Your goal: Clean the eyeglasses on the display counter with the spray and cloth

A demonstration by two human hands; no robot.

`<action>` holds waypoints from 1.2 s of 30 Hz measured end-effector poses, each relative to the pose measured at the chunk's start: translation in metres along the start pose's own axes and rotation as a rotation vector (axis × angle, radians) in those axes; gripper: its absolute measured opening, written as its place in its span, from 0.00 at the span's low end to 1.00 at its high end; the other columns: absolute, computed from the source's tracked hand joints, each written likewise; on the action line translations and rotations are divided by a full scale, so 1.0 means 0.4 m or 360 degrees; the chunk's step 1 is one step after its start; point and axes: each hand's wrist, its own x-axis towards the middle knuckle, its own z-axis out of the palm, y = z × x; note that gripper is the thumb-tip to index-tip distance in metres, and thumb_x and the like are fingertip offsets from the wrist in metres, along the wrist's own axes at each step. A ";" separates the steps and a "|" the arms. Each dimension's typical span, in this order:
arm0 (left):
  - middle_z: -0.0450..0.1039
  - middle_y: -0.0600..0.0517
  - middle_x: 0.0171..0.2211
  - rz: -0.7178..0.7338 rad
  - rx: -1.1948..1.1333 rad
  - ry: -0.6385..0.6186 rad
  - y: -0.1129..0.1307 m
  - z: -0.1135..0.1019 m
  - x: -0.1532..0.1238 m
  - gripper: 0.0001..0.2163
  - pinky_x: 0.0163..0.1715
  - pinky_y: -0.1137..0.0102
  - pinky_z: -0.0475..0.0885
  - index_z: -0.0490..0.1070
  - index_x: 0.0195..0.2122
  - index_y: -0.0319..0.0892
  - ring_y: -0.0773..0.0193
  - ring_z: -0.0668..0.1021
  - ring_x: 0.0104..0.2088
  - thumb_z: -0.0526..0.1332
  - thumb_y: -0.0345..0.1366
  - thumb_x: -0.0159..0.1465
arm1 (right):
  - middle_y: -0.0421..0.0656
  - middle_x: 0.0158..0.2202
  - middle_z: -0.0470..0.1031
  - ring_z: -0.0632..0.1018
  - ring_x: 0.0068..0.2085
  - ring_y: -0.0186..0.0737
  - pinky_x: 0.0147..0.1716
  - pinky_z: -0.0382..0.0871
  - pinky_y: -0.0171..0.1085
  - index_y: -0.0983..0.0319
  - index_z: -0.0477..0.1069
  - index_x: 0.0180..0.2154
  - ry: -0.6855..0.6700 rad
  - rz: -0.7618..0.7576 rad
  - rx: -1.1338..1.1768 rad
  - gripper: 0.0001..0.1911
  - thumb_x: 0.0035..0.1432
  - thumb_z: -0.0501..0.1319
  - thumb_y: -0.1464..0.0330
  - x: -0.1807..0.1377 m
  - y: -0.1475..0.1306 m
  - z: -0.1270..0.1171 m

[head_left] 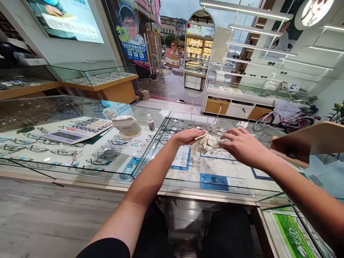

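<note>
Starting at the far left, rows of thin-framed display eyeglasses point(66, 152) lie beneath the glass of a long, clear-topped display counter point(158, 152). On top sits a big pale calculator with a dark screen point(80, 132), then a rounded white plastic device point(126, 125), and just past it, upright, a small white spray bottle with a printed label point(151, 123).

Now the action! The left hand point(188, 137) is pinching a crumpled beige cloth point(200, 144), its folds hanging over the counter. Right beside it, partly tucked in the cloth, comes a thin-rimmed pair of eyeglasses point(214, 142), held up between the two hands above the glass. And here's the right hand point(242, 145), fingers curled in at the other side of the frame, apparently gripping it; the exact hold is too small to tell.

The step in hand looks like wiping a lens. The next move calls for a steady right-hand grip and light, even pressure through the cloth, so the slim rim isn't bent.

Farther right stands a brown wooden panel point(311, 141), and below it, at the corner, a bright green display panel point(292, 233).
</note>
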 end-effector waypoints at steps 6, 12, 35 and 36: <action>0.59 0.57 0.19 -0.0187 0.0226 -0.0197 -0.005 0.018 -0.010 0.34 0.21 0.72 0.54 0.68 0.21 0.39 0.73 0.61 0.20 0.77 0.67 0.49 | 0.49 0.52 0.82 0.74 0.55 0.53 0.57 0.65 0.50 0.59 0.83 0.44 -0.0007 -0.0317 -0.0602 0.09 0.70 0.64 0.74 0.032 -0.009 0.034; 0.60 0.57 0.20 -0.0228 0.0160 -0.0315 -0.008 0.045 -0.006 0.32 0.22 0.71 0.53 0.66 0.22 0.40 0.72 0.62 0.22 0.82 0.60 0.47 | 0.49 0.49 0.82 0.74 0.53 0.54 0.55 0.67 0.50 0.59 0.83 0.39 0.0011 -0.0348 -0.0703 0.08 0.70 0.65 0.71 0.063 0.006 0.044; 0.83 0.44 0.39 0.0390 -0.0100 0.0417 -0.052 0.035 0.068 0.32 0.37 0.70 0.76 0.81 0.45 0.33 0.64 0.82 0.33 0.83 0.54 0.49 | 0.49 0.42 0.85 0.77 0.38 0.46 0.43 0.71 0.45 0.61 0.85 0.41 0.0830 0.1077 0.1605 0.23 0.64 0.67 0.47 0.146 0.091 0.251; 0.83 0.44 0.38 0.0380 -0.0105 0.0415 -0.051 0.036 0.067 0.32 0.38 0.69 0.76 0.81 0.45 0.33 0.63 0.82 0.33 0.83 0.53 0.48 | 0.47 0.40 0.85 0.77 0.38 0.44 0.43 0.71 0.44 0.60 0.85 0.40 0.0836 0.1090 0.1928 0.24 0.60 0.70 0.46 0.158 0.092 0.278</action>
